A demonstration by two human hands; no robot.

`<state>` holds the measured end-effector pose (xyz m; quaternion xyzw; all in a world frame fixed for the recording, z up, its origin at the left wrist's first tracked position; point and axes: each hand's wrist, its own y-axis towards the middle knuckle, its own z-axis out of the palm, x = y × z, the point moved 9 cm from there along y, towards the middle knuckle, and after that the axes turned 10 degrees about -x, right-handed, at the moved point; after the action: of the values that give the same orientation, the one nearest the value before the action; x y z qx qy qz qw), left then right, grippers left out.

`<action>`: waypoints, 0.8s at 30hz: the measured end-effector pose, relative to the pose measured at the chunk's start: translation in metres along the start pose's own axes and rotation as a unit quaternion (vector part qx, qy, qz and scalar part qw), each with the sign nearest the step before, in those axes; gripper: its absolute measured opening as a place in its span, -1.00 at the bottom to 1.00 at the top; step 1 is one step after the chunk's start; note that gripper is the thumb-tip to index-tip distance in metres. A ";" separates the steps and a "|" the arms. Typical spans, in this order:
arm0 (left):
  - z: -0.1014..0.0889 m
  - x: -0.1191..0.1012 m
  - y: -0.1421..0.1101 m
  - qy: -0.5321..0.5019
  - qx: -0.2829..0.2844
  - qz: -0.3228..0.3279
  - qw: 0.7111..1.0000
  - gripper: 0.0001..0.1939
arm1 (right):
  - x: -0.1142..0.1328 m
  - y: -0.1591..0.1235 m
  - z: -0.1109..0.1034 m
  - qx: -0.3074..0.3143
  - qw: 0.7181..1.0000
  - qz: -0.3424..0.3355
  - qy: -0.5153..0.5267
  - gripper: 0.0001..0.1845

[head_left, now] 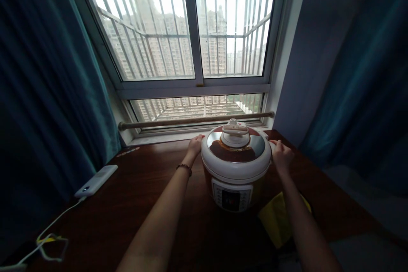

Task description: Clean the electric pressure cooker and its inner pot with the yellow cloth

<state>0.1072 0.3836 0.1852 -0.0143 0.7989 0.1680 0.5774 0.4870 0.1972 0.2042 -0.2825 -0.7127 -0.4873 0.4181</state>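
An electric pressure cooker (236, 172) with a white rim, a shiny brown lid and a front control panel stands upright on the dark wooden table (153, 187). Its lid handle (235, 130) points up, with nobody touching it. My left hand (195, 146), a bracelet (185, 169) on its wrist, is closed at the cooker's left side, fingers partly hidden behind the rim. On the opposite side, my right hand (281, 155) is wrapped round the cooker's side handle. Under my right forearm lies a yellow cloth (276, 220), partly covered by the arm.
At the left edge of the table lies a white power bank (97, 180) with a white cable (60, 219) plugged in. A horizontal rail (191, 120) runs behind the cooker before a barred window. Blue curtains (47, 72) hang at both sides.
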 end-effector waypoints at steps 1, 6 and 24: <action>0.007 -0.001 0.004 -0.003 0.009 0.000 1.000 -0.65 | 0.000 -0.001 -0.004 -0.010 1.000 -0.005 -0.011 -0.46; 0.029 -0.004 0.008 -0.001 0.030 0.000 1.000 -0.64 | -0.013 0.020 0.009 0.004 1.000 -0.020 0.001 -0.49; 0.070 -0.044 -0.070 0.102 -0.097 0.039 0.989 -0.48 | -0.051 0.142 0.094 0.165 0.976 0.016 0.139 -0.45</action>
<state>0.2009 0.3302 0.1890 -0.0564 0.8334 0.2651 0.4816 0.5972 0.3365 0.2084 -0.1506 -0.7134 -0.3906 0.5620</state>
